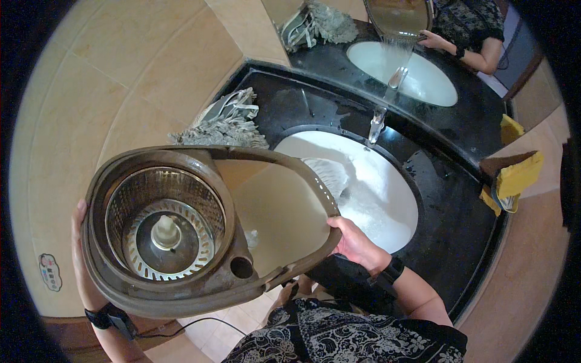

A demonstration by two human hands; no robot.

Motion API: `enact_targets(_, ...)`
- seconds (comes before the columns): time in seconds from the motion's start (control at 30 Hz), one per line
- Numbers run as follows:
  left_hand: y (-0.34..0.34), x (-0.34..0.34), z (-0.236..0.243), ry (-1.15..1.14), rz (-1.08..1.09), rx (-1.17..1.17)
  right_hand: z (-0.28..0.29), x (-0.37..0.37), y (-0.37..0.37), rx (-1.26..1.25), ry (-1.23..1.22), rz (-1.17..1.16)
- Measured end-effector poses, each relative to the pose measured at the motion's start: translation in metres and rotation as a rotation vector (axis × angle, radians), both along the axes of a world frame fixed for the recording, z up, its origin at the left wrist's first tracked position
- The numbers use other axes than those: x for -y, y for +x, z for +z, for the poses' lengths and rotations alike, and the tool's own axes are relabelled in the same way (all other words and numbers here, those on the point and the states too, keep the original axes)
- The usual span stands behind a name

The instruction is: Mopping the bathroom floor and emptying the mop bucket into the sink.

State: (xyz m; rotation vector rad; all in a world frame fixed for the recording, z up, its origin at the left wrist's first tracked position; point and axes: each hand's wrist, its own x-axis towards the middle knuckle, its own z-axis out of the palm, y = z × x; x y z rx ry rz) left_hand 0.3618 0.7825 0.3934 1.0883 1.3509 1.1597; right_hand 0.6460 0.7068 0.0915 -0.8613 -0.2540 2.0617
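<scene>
I hold a brown spin mop bucket (pixel 200 296) between both hands, over the front left of a white oval sink (pixel 387 206). Murky beige water (pixel 281 212) fills its right compartment, and a perforated metal spinner basket (pixel 163 181) sits in the left one. Water (pixel 327 172) streams over the far right rim into the basin; the mirror shows it falling too. My left hand (pixel 80 227) wraps the bucket's left side, mostly hidden behind it. At the right end my right hand (pixel 361 245) grips the rim, thumb on top and fingers underneath.
A grey stringy mop head (pixel 224 127) lies on the black counter (pixel 448 242) at the back left. Behind the sink stands a chrome faucet (pixel 376 124) below a mirror. Yellow cloth (pixel 520 175) rests at the right wall. A black cable (pixel 175 330) hangs from my left wrist.
</scene>
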Motion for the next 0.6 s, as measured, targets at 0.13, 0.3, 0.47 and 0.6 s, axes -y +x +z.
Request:
enact_targets(0.13, 0.008, 0.004, 0.006, -0.030, -0.110, 0.052, -0.003, -0.001, 0.002, -0.011, -0.005, 0.000)
enact_targets(0.3, 0.009, -0.006, 0.006, -0.040, -0.110, 0.004, -0.003, -0.001, 0.007, -0.027, -0.002, -0.011)
enact_targets(0.47, 0.017, -0.011, 0.007, -0.046, -0.083, 0.017, 0.001, 0.001, 0.010, -0.041, -0.013, -0.020)
enact_targets(0.6, 0.031, -0.004, 0.015, -0.007, -0.137, -0.102, 0.000, 0.004, 0.012, -0.042, -0.019, -0.029)
